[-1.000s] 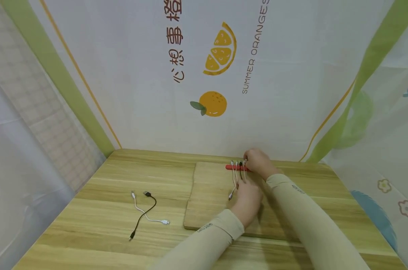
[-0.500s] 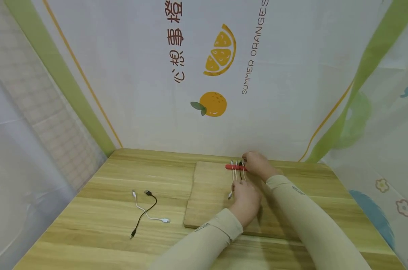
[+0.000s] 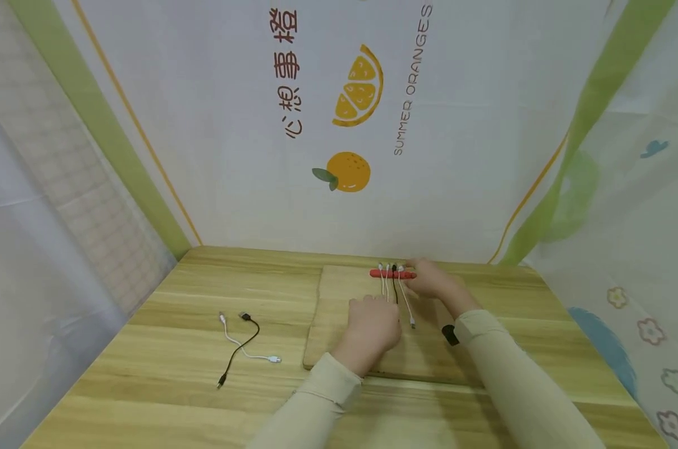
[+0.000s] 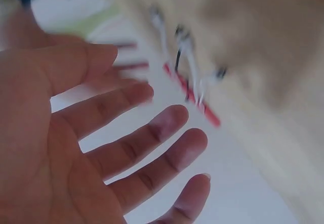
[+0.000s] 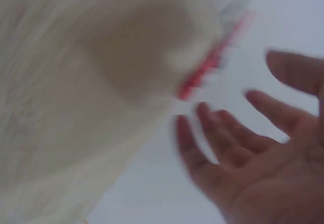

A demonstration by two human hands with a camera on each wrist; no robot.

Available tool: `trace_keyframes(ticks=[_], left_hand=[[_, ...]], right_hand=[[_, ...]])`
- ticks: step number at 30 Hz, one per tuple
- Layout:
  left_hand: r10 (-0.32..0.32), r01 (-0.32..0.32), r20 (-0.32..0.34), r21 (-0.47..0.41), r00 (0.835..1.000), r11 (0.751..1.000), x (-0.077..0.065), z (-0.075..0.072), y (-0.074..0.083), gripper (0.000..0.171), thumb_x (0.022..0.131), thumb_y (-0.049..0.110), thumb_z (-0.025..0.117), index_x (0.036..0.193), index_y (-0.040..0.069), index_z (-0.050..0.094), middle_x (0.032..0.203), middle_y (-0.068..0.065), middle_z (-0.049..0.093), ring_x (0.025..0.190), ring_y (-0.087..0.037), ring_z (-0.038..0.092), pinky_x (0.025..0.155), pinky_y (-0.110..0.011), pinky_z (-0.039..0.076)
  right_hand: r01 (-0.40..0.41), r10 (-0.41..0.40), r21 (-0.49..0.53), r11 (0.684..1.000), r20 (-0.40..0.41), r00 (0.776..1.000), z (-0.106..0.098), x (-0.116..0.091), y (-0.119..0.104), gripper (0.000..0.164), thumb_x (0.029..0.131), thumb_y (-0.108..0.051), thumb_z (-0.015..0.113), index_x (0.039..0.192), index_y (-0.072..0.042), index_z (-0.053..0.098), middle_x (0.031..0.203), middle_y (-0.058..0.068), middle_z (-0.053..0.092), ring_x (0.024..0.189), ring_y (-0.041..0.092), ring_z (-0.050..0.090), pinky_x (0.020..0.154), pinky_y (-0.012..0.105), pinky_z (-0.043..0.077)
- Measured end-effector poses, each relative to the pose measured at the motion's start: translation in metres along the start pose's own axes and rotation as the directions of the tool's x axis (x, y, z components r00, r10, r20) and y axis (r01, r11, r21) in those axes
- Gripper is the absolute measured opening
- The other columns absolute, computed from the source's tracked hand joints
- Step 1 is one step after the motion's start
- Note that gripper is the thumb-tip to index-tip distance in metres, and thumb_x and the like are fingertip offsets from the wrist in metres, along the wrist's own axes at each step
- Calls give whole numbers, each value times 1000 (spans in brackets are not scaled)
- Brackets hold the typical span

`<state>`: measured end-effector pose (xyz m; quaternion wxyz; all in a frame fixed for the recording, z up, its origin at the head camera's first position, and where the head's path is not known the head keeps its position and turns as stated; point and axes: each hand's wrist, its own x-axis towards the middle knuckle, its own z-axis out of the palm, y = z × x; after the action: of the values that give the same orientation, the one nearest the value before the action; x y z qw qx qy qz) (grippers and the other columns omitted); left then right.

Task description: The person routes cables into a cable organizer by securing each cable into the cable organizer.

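A red cable organizer strip [image 3: 375, 274] lies along the far edge of the wooden board [image 3: 335, 305]. Short charging cables cross it side by side, white ones and a black one; the rightmost white cable [image 3: 406, 302] trails toward the front. My left hand [image 3: 373, 321] hovers over the board in front of the strip, its fingers spread and holding nothing in the left wrist view. Beside the strip's right end is my right hand [image 3: 433, 279]. The right wrist view, blurred, has its fingers [image 5: 190, 140] parted and apart from the strip.
Left of the board, a black USB cable [image 3: 252, 337] lies crossed over a white USB cable [image 3: 254, 357] on the wooden table [image 3: 164, 349]. A white curtain [image 3: 462, 187] printed with oranges rises behind the table's far edge.
My left hand has let go of the cable and shifted left. My right hand has come off the cable's upper end and moved slightly right. The rightmost white cable now lies across the strip.
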<state>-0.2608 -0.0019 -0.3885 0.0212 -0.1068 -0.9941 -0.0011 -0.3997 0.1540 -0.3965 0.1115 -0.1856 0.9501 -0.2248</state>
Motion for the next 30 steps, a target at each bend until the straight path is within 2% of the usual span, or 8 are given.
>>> trace_keyframes(ticks=[3,6,7,11,15,19,24,30], left_hand=[[-35,36,13,-105,999,994,-12,-15,-15,27,103,37,65,115,16,77,110,-7,72,105,-28,68,92,-55,55],[-65,65,6,-217,998,974,-23,-28,-32,34,105,37,62,131,17,73,127,-9,71,119,-32,65,100,-59,52],[-74,72,1,-247,997,966,-26,-32,-38,37,106,37,61,135,17,71,133,-10,70,125,-33,64,102,-60,51],[-126,105,-47,-313,991,944,-41,-41,-59,39,107,36,60,141,18,68,143,-12,67,134,-37,62,105,-65,49],[-158,125,-77,-331,984,935,-58,-37,-71,37,106,34,64,138,16,71,139,-14,68,128,-38,64,97,-66,52],[-171,138,-60,-364,983,921,-76,-27,-78,37,106,34,65,137,15,71,141,-17,67,129,-41,63,99,-68,51],[-184,148,-60,-382,981,912,-92,-24,-84,37,104,32,67,135,12,72,139,-19,68,128,-44,64,95,-64,56],[-245,199,-65,-406,967,892,-106,-22,-100,38,104,31,66,134,9,72,134,-22,70,119,-43,70,86,-58,61]], right_hand=[[21,-21,8,1000,10,1000,-6,-25,-7,58,108,-21,56,159,2,42,162,33,43,115,44,65,99,57,55],[25,-24,15,1000,-24,999,-9,-51,-19,58,110,-26,53,159,3,41,165,33,38,151,53,40,119,66,40],[21,-20,23,1000,-41,999,-9,-60,-23,58,110,-27,52,159,3,42,165,34,38,154,54,34,122,69,35],[11,-7,30,999,-102,995,-1,-91,-41,58,110,-31,54,158,0,44,164,32,40,154,54,35,122,69,35],[5,8,116,993,-117,993,19,-123,-51,56,109,-27,56,156,3,46,163,32,40,153,54,35,122,68,34],[2,21,176,984,-128,992,43,-143,-59,54,108,-27,61,153,2,50,160,32,43,150,55,39,119,70,36],[21,6,205,978,-131,991,61,-155,-73,50,107,-26,64,150,-1,55,160,29,46,150,54,41,118,71,37],[63,-44,240,969,-84,996,72,-163,-92,48,107,-25,64,148,-1,56,162,24,46,152,50,40,119,70,37]])
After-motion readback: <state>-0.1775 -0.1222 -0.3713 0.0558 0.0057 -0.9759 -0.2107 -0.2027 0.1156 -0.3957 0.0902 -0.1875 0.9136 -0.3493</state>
